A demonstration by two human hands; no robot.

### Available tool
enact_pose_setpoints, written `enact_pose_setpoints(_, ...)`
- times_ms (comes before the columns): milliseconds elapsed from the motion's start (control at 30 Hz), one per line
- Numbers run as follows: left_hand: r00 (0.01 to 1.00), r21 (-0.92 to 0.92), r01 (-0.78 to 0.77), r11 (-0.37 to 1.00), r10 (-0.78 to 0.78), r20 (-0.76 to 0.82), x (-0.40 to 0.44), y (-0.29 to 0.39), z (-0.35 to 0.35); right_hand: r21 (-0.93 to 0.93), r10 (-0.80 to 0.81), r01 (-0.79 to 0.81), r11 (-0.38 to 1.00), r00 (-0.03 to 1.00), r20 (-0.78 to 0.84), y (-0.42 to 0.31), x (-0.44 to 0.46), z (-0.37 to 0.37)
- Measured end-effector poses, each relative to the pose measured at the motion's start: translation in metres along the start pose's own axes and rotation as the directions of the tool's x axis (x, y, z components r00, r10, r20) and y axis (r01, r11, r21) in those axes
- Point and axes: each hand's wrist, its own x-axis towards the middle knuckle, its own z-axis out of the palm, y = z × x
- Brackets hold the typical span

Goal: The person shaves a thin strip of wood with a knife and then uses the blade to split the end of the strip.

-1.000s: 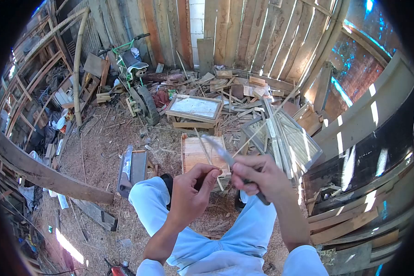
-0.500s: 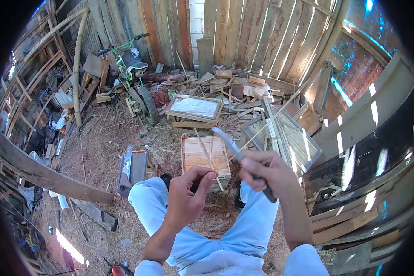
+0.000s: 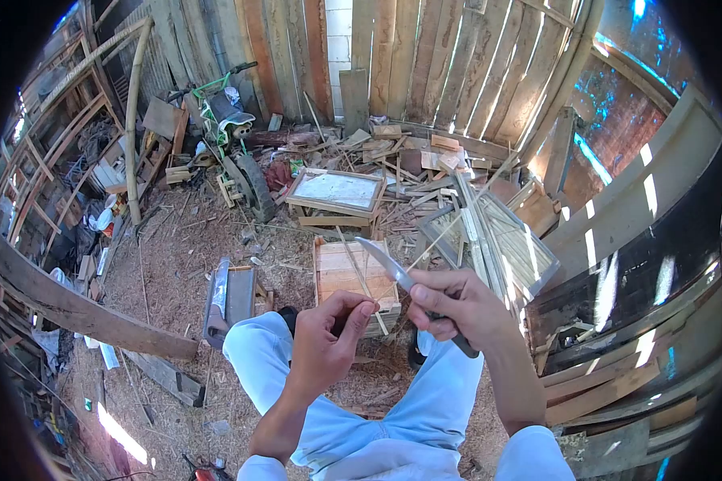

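Observation:
My left hand [image 3: 329, 337] is closed, thumb and forefinger pinching the near end of a long thin wooden strip [image 3: 436, 241]. That strip slants away to the upper right, passing behind the knife. In my right hand [image 3: 457, 309] is a knife [image 3: 387, 261] with a pale blade and dark handle, its blade pointing up and left. The blade is beside the strip; I cannot tell whether they touch. Below and beyond both hands stands a wooden crate [image 3: 329, 276], with another thin stick [image 3: 350, 259] lying across its top.
A dark grey toolbox-like case [image 3: 234, 295] sits left of my knees. Farther off are a framed panel [image 3: 337, 191], scrap wood [image 3: 413, 160] and a green bike [image 3: 237, 144]. Slatted frames [image 3: 521, 248] lean at right. A curved beam [image 3: 88, 309] crosses the left side.
My right hand and the knife have shifted slightly left and down, with the blade tilted lower. My left hand keeps its pinch on the strip in nearly the same place.

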Motion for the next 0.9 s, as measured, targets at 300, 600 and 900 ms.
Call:
enact_pose_setpoints(300, 0.999, 0.041, -0.023, 0.999, 0.025, -0.032, 0.000, 0.003, 0.000, 0.025, 0.036, -0.035, 0.999, 0.999, -0.010, 0.006, 0.001, 0.009)
enact_pose_setpoints(600, 1.000, 0.019, 0.001, 1.000, -0.001, -0.002, -0.001, -0.001, -0.003, -0.001, -0.068, 0.068, 0.998, 0.995, -0.075, -0.001, 0.001, -0.004)
enact_pose_setpoints(900, 0.998, 0.014, -0.023, 1.000, 0.024, -0.052, 0.001, -0.010, -0.005, -0.055, -0.014, 0.011, 0.998, 0.998, -0.056, 0.004, 0.003, -0.002)
